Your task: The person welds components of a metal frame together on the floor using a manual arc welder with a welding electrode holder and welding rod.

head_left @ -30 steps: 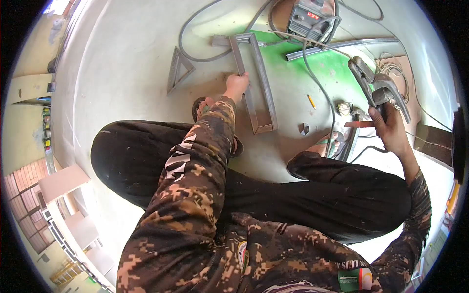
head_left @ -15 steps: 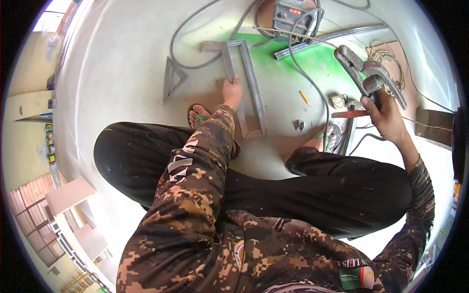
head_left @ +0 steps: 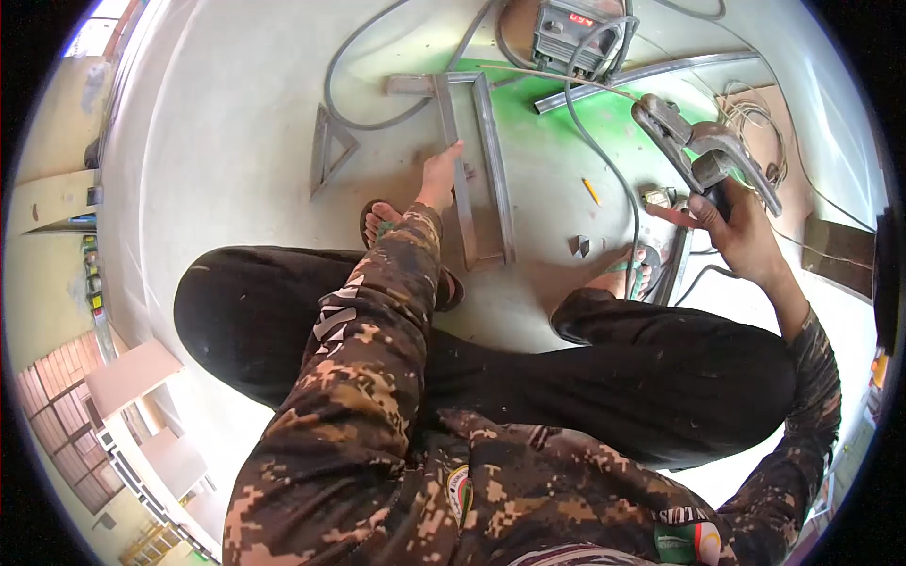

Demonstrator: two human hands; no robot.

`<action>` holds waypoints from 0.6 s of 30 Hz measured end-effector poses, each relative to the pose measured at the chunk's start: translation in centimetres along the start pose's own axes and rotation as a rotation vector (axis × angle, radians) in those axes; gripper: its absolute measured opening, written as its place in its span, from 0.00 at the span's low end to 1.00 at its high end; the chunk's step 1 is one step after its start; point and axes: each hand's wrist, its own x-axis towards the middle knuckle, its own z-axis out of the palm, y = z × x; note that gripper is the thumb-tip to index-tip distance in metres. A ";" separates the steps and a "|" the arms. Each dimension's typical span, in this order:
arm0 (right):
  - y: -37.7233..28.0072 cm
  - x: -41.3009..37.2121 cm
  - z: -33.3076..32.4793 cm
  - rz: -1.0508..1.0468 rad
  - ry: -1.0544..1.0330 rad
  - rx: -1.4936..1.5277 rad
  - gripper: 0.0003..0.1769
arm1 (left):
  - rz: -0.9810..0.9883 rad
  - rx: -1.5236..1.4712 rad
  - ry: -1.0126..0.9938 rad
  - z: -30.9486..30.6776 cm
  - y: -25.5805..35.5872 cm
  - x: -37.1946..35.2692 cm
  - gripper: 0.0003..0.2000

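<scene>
My left hand (head_left: 441,176) is at the left long bar of a rectangular steel frame (head_left: 492,160) on the floor, its fingers wrapped against the metal. In my right hand (head_left: 741,231) is a welding electrode holder (head_left: 703,151), raised over the floor at the right. A thin rod (head_left: 547,74) runs leftward from its jaws, over the top of the frame. Left of the frame lies a triangular metal piece (head_left: 327,151). A yellow pencil (head_left: 591,192) and a small metal bit (head_left: 581,246) rest right of the frame.
A welding machine (head_left: 574,38) with a lit red display stands at the top, cables looping around it. A long metal bar (head_left: 651,78) lies below it. Near my right foot is a tape measure (head_left: 658,197). A coil of thin cable (head_left: 755,141) lies at the right.
The left bar of the frame has swung to line up along the frame's side, with my left hand still at it. My right hand and the holder have shifted slightly left and down.
</scene>
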 end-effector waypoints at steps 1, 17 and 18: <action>-0.6 0.1 -0.2 0.025 -0.028 0.003 0.23 | -0.006 0.000 0.000 0.1 0.1 -0.1 0.17; -2.8 6.2 1.9 -0.040 -0.119 0.364 0.19 | 0.258 0.826 0.425 2.2 -0.6 0.3 0.20; -2.5 6.6 2.3 -0.087 -0.098 0.412 0.19 | 0.250 0.892 0.418 1.8 -1.2 1.1 0.19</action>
